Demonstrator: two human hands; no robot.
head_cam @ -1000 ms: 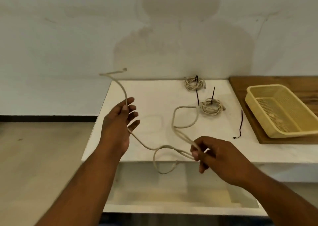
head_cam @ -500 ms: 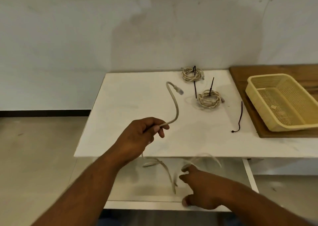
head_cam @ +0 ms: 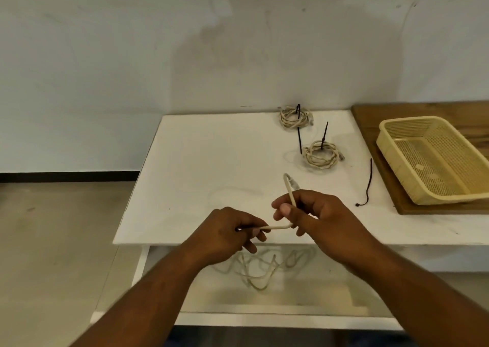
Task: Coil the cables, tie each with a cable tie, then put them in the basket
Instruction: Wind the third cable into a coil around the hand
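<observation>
Both hands hold a beige cable [head_cam: 277, 227] over the front edge of the white table [head_cam: 201, 161]. My left hand [head_cam: 225, 234] pinches it. My right hand [head_cam: 315, 215] grips it near its plug end, which sticks up above the fingers. The rest of the cable hangs in blurred loops below the table edge. Two coiled beige cables lie further back, the far coil [head_cam: 294, 116] and the near coil [head_cam: 321, 154], each with a black cable tie on it. A loose black cable tie [head_cam: 368, 182] lies to the right. The yellow basket [head_cam: 391, 148] stands at the right.
The basket sits on a brown wooden board [head_cam: 375, 111] at the table's right side. A white lower shelf [head_cam: 277, 317] lies under the table front. A pale wall stands behind and bare floor lies to the left.
My right hand has come up from below the table edge and taken the cable near its plug end. My left hand has dropped lower and nearer. The cable's loops now hang under the table.
</observation>
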